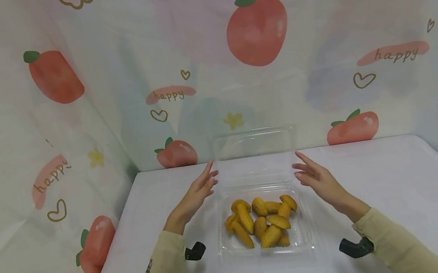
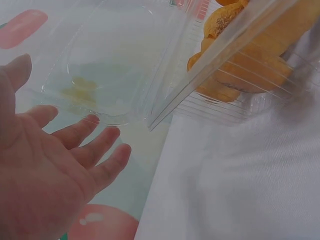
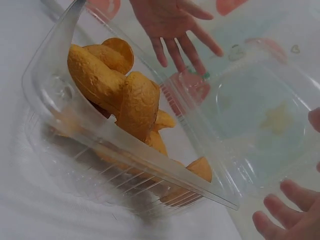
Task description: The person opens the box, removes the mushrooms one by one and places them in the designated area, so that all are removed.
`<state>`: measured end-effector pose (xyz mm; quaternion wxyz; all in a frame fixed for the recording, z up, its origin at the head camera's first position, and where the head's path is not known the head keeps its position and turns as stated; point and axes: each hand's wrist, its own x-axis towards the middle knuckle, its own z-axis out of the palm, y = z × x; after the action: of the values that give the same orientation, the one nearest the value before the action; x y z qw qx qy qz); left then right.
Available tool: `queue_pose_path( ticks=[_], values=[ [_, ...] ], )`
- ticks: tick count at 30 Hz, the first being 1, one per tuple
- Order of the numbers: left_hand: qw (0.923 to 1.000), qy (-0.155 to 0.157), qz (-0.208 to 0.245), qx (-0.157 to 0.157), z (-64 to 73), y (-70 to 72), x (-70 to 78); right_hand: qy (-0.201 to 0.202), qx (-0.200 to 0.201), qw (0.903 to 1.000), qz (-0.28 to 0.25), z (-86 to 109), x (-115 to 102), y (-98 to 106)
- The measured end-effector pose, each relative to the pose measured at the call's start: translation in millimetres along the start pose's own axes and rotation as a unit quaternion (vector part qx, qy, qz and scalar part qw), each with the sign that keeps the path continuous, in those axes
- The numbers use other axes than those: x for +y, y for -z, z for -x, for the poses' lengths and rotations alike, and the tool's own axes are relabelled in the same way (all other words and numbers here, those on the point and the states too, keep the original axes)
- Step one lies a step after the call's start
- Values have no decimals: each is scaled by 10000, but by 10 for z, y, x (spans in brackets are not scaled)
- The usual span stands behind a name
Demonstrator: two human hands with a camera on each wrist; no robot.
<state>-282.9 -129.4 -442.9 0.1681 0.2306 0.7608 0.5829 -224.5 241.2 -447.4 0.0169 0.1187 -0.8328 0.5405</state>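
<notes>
A clear plastic clamshell box (image 1: 310, 232) sits on the table with its see-through lid (image 1: 257, 168) raised at the back. Several yellow-brown mushrooms (image 1: 243, 217) lie in the base, some overlapping. On the lid's left side is my left hand (image 1: 194, 200), its fingers extended and spread, with nothing in its grasp. The fingertips come right to the lid's edge in the left wrist view. Opposite it, my right hand (image 1: 325, 186) holds nothing either, fingers loosely straight and close to the lid's right edge. Both palms face inward.
A white cloth (image 1: 384, 186) covers the table. Behind and to the left hangs a pale curtain (image 1: 191, 25) printed with red fruit, hearts and lettering. Black wrist mounts (image 1: 356, 247) stick out from both beige sleeves (image 1: 397, 237).
</notes>
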Motion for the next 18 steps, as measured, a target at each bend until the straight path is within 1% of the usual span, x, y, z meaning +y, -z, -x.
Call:
queue_pose_path(
  ticks=[5,8,13,18],
  values=[
    [10000,11,95,-23,-37,-2,-3,-64,-78,9999,-121,-19,21,14],
    [9998,57,170,-10,-69,-1,-12,-115,-129,9995,-281,-39,31,22],
    [9993,201,302,120,-112,-6,-19,-144,-180,9982,-558,-85,38,36],
    [9985,336,350,244,-137,-6,-42,-302,-215,9967,-725,-125,42,42]
  ],
)
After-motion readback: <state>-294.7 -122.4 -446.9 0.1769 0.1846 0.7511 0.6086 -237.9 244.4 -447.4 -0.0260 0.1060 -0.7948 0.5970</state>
